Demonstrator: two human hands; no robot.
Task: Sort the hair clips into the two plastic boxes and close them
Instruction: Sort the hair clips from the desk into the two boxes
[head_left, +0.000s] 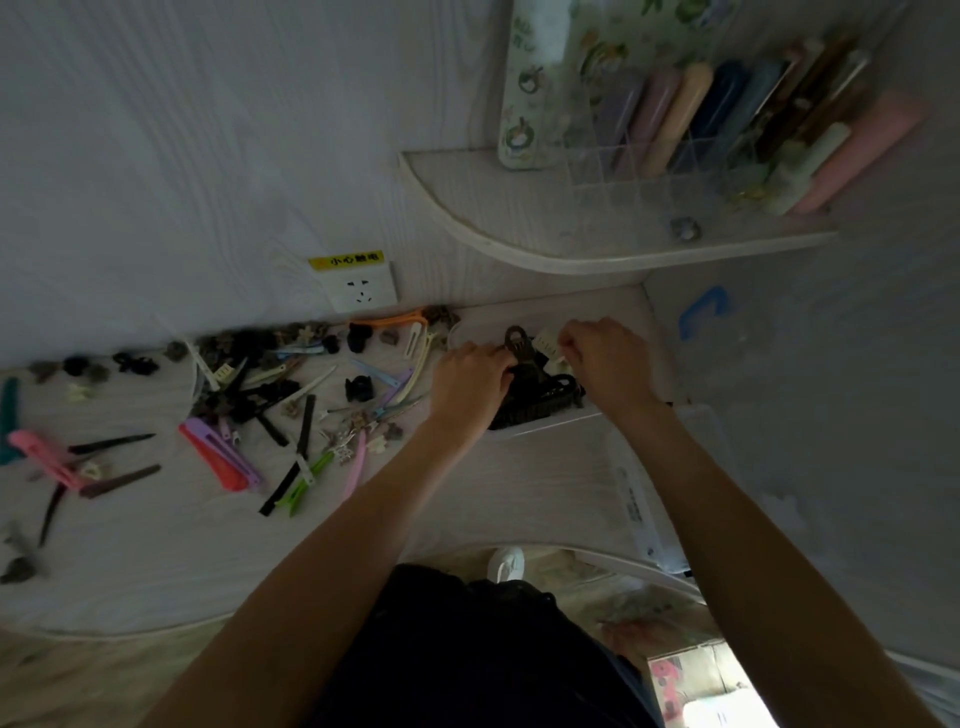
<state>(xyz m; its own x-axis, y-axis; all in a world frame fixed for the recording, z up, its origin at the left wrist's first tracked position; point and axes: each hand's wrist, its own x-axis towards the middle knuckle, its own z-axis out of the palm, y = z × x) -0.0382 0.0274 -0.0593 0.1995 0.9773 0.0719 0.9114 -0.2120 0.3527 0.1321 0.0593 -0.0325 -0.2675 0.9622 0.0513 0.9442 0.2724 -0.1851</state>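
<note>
A clear plastic box (540, 423) stands on the white desk near the back wall, holding several dark claw clips (540, 400). My left hand (470, 376) rests on the box's left side, fingers curled onto a dark brown claw clip (517, 343). My right hand (605, 358) is over the box's right side, fingers pinched on a small cream claw clip (548, 345). A second clear box or lid (649, 483) lies to the right, nearer the desk's front edge. Many loose hair clips (249, 410) in pink, purple, green and black are spread across the desk's left half.
A wall socket (358, 288) with a yellow label sits on the back wall. Above the box a corner shelf (571, 249) carries a clear organizer with coloured cases. A blue mark (701, 312) is on the right wall. The desk's curved front edge is by my legs.
</note>
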